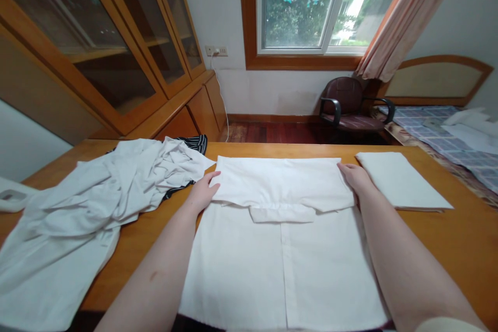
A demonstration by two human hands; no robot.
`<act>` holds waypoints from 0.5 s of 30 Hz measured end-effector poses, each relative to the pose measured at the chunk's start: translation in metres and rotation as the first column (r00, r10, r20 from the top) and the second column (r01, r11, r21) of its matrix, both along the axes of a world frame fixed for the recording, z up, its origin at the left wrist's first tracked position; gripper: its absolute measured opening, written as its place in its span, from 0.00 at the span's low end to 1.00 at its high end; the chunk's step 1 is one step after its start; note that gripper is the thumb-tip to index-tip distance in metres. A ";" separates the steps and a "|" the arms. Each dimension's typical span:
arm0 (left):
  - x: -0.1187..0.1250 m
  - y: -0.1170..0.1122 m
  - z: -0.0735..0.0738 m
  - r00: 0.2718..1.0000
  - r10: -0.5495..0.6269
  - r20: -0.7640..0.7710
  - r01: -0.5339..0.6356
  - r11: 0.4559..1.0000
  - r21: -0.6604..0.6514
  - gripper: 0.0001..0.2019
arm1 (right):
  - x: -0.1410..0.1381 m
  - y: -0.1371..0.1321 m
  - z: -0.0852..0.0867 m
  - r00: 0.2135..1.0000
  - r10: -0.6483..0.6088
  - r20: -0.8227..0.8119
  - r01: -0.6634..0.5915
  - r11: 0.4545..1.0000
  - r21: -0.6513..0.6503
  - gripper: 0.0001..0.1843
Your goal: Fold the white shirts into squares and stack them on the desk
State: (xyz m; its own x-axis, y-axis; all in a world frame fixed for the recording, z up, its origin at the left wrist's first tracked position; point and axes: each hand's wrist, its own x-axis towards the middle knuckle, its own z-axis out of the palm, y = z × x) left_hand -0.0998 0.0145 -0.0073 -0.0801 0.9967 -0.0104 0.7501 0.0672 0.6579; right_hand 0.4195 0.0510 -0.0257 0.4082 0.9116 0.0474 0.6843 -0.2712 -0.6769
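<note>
A white shirt lies spread on the table in front of me, its button strip running down the middle. Its collar end is folded over toward me, and the collar lies flat across the front. My left hand is closed on the left edge of the folded part, with a thumb and finger showing on top. At the opposite edge, my right hand pinches the cloth near the far right corner. Some fingers of both hands are hidden by the cloth.
A crumpled heap of white clothing covers the wooden table's left side, with a black striped garment under it. On the right lies a neatly folded white garment. Beyond the table stand an office chair and a glass-front cabinet.
</note>
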 end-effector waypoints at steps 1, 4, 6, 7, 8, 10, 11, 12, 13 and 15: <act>0.000 0.000 0.000 1.000 -0.001 0.003 0.001 1.000 0.001 0.23 | 0.001 0.001 -0.002 1.000 -0.010 -0.017 0.010 1.000 0.010 0.20; 0.000 0.000 -0.001 1.000 -0.001 -0.003 0.001 1.000 -0.002 0.23 | 0.001 0.001 -0.010 0.993 -0.029 -0.111 0.041 0.994 0.105 0.17; -0.001 0.001 -0.001 1.000 -0.005 -0.012 0.005 1.000 -0.002 0.23 | -0.001 0.001 -0.012 0.977 -0.029 -0.213 0.064 0.985 0.161 0.16; -0.001 0.001 -0.002 1.000 -0.008 -0.016 0.008 1.000 -0.001 0.23 | -0.002 0.001 -0.012 0.961 -0.027 -0.275 0.075 0.983 0.167 0.16; -0.001 0.002 -0.003 1.000 -0.012 -0.020 0.012 1.000 -0.001 0.23 | -0.004 0.000 -0.010 0.940 -0.023 -0.341 0.083 0.983 0.161 0.16; -0.002 0.003 -0.005 1.000 -0.015 -0.026 0.016 1.000 0.004 0.23 | -0.009 -0.001 -0.004 0.881 -0.008 -0.474 0.079 0.988 0.131 0.16; -0.002 0.003 -0.006 0.999 -0.016 -0.028 0.016 1.000 0.008 0.23 | -0.011 -0.002 -0.001 0.851 0.001 -0.526 0.072 0.990 0.118 0.16; -0.003 0.003 -0.006 0.999 -0.016 -0.030 0.016 1.000 0.012 0.23 | -0.013 -0.003 0.001 0.827 0.006 -0.562 0.067 0.992 0.109 0.16; -0.003 0.003 -0.006 0.999 -0.014 -0.031 0.015 1.000 0.015 0.23 | -0.014 -0.004 0.004 0.812 0.006 -0.583 0.066 0.992 0.103 0.15; -0.002 0.002 -0.006 0.999 -0.013 -0.031 0.013 1.000 0.014 0.23 | -0.015 -0.005 0.006 0.805 -0.004 -0.593 0.082 0.991 0.105 0.14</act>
